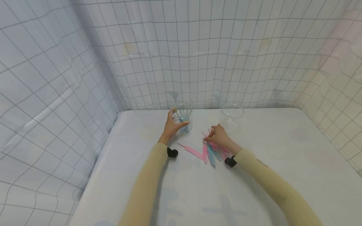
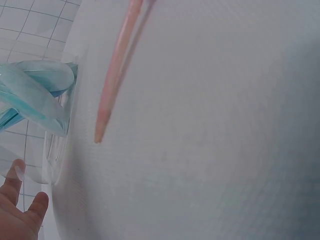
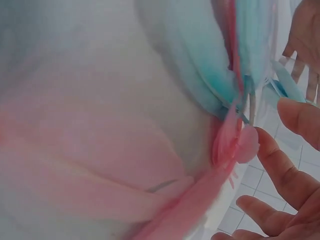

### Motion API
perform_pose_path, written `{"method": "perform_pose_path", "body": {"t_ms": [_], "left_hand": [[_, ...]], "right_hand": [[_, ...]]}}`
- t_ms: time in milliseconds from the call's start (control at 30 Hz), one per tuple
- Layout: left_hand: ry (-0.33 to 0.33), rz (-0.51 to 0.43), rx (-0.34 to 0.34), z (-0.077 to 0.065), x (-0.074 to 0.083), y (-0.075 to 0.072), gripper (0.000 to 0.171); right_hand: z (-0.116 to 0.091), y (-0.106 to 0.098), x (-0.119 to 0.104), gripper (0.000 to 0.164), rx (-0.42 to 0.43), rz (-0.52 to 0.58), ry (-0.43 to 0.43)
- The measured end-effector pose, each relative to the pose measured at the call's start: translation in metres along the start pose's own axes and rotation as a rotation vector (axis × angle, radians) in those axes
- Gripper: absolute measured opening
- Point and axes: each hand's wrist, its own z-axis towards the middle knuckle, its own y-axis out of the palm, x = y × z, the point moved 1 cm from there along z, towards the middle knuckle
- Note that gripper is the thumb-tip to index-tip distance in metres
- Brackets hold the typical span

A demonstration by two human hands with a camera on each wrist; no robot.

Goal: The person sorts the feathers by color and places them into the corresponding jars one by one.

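Observation:
My left hand (image 1: pixel 171 126) grips a clear cup (image 1: pixel 190 124), thumb in front and fingers round the far side. Inside it stand blue feather-shaped pieces (image 1: pixel 184 121), thin stems upward; their rounded blue ends (image 2: pixel 35 95) show through the wall in the left wrist view. My right hand (image 1: pixel 219 137) reaches over a loose pile of pink (image 1: pixel 205 153) and blue feather-shaped pieces (image 1: pixel 210 156) with thin, pen-like stems. In the right wrist view, the index fingertip (image 3: pixel 264 137) is right at a pink piece (image 3: pixel 245 145), and the thumb stands apart from it.
A second clear cup (image 1: pixel 232 122) stands at the back right, behind my right hand. One pink piece (image 1: pixel 193 152) lies off to the left of the pile, its stem pointing left. White cloth covers the table (image 1: pixel 181 188), and a grid-patterned curtain (image 1: pixel 195 59) hangs behind it.

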Motion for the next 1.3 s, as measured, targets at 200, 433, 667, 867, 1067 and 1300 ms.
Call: {"method": "perform_pose_path", "body": {"t_ms": [200,433,667,867,1067,1300], "left_hand": [[0.011,-0.006,0.002,0.000,0.001,0.000,0.103],[0.023,0.007,0.000,0.001,-0.001,-0.001,0.100],[0.026,-0.011,-0.003,0.002,0.000,-0.001,0.102],[0.026,-0.021,-0.002,0.001,0.000,-0.001,0.102],[0.024,-0.008,-0.005,0.001,0.000,-0.002,0.103],[0.023,0.017,-0.004,0.001,0.000,-0.003,0.106]], "right_hand": [[0.000,0.009,0.006,0.023,0.039,0.018,-0.048],[0.002,0.018,0.005,0.027,0.050,-0.054,-0.031],[0.003,0.020,0.001,0.025,0.055,-0.091,0.000],[0.004,0.019,0.001,0.023,0.065,-0.078,0.015],[0.004,0.018,0.002,0.020,0.061,-0.034,0.040],[0.005,0.009,-0.005,0.021,0.076,0.015,0.093]]}}
